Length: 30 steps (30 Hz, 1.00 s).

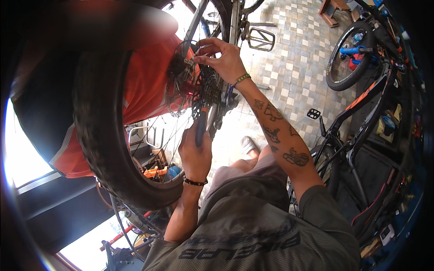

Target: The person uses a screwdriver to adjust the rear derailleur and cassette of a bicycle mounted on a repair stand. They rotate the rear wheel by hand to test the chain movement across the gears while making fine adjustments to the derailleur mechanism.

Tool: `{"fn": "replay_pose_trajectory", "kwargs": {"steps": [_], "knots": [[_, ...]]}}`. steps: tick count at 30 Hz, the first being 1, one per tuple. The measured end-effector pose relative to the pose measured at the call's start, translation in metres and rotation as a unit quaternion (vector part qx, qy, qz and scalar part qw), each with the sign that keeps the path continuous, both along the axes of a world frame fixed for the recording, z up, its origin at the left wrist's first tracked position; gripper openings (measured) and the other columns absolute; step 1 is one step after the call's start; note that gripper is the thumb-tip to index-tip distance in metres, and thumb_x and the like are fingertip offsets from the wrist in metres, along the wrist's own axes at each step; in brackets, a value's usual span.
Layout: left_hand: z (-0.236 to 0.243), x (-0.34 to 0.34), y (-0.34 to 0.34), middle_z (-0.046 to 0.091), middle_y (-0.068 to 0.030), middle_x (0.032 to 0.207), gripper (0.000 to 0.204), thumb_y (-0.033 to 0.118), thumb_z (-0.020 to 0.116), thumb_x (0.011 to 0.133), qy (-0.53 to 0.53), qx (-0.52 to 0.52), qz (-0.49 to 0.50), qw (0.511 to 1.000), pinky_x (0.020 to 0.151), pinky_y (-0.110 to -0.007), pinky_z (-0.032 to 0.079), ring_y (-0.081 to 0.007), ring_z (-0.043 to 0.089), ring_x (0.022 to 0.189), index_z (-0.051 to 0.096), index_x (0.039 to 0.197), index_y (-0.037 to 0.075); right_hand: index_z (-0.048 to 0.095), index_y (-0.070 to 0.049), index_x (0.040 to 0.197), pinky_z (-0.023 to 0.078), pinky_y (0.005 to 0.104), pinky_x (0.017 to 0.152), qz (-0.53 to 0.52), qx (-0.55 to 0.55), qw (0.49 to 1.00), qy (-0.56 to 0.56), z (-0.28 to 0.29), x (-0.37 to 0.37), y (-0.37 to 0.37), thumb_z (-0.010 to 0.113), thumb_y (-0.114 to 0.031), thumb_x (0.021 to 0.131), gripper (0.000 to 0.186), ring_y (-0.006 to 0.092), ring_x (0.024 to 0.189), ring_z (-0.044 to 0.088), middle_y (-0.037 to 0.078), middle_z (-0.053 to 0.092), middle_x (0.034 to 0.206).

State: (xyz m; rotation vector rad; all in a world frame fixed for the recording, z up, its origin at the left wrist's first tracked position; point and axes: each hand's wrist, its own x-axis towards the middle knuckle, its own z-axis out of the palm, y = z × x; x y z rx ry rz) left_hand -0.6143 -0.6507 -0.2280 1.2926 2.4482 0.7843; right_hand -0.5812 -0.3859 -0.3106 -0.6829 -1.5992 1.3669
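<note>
A bicycle wheel with a thick black knobby tyre stands in front of me on the left. At its hub sits a dark cassette of sprockets. My left hand is wrapped round a tool with a dark blue handle and an orange collar. The tool points up at the sprockets, and its working end is lost among them. Further up, my right hand reaches over the frame beside the hub. Its thumb and forefinger come together near a thin dark cable; what they pinch, if anything, is too small to make out.
A person in a red shirt is close behind the wheel. A flat pedal juts from the frame at the top. Along the right lean another bicycle and its wheel. A wooden stand sits on the tiled floor.
</note>
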Motion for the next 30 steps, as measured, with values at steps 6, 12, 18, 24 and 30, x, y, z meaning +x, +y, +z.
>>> {"fn": "replay_pose_trajectory", "kwargs": {"steps": [6, 12, 18, 24, 30], "knots": [[-0.006, 0.003, 0.002, 0.073, -0.0268, 0.108, 0.038, 0.01, 0.069, 0.099, -0.006, 0.01, 0.013, 1.0, 0.083, -0.049, 0.058, -0.0425, 0.074, 0.097, 0.068, 0.133, -0.007, 0.081, -0.006, 0.116, 0.062, 0.0302, 0.087, 0.037, 0.057, 0.998, -0.003, 0.012, 0.008, -0.001, 0.092, -0.023, 0.089, 0.033, 0.0148, 0.091, 0.081, 0.009, 0.085, 0.099], [-0.007, 0.005, 0.0, 0.072, -0.025, 0.106, 0.038, 0.008, 0.069, 0.098, 0.047, 0.015, -0.006, 0.999, 0.08, -0.048, 0.058, -0.0413, 0.074, 0.093, 0.068, 0.133, -0.006, 0.082, -0.004, 0.116, 0.061, 0.0284, 0.088, 0.127, 0.033, 0.99, 0.056, 0.003, 0.005, 0.006, 0.086, -0.011, 0.093, 0.024, 0.0125, 0.091, 0.079, 0.007, 0.084, 0.1], [-0.026, 0.005, -0.006, 0.072, -0.0234, 0.105, 0.038, 0.007, 0.069, 0.097, 0.058, 0.034, 0.007, 0.998, 0.078, -0.047, 0.058, -0.04, 0.073, 0.091, 0.068, 0.134, -0.005, 0.082, -0.004, 0.11, 0.06, 0.0296, 0.089, 0.157, -0.016, 0.986, 0.055, 0.004, 0.003, 0.001, 0.089, -0.016, 0.091, 0.023, 0.0112, 0.096, 0.076, 0.003, 0.081, 0.099], [-0.038, 0.006, -0.013, 0.071, -0.0195, 0.101, 0.042, 0.006, 0.072, 0.096, 0.036, 0.028, 0.029, 0.999, 0.072, -0.042, 0.056, -0.0323, 0.071, 0.083, 0.068, 0.136, -0.003, 0.074, -0.008, 0.119, 0.059, 0.033, 0.097, 0.071, 0.011, 0.997, 0.042, 0.0, 0.006, -0.004, 0.097, -0.035, 0.083, 0.051, 0.0133, 0.109, 0.07, 0.002, 0.076, 0.115], [-0.04, 0.006, -0.011, 0.069, -0.02, 0.101, 0.041, 0.004, 0.071, 0.095, 0.039, 0.041, 0.021, 0.998, 0.071, -0.042, 0.057, -0.0338, 0.071, 0.083, 0.068, 0.135, -0.004, 0.052, 0.001, 0.139, 0.059, 0.0353, 0.098, -0.001, 0.03, 0.999, 0.027, -0.012, -0.002, -0.001, 0.101, -0.059, 0.069, 0.104, 0.0206, 0.107, 0.07, 0.011, 0.068, 0.115]]}}
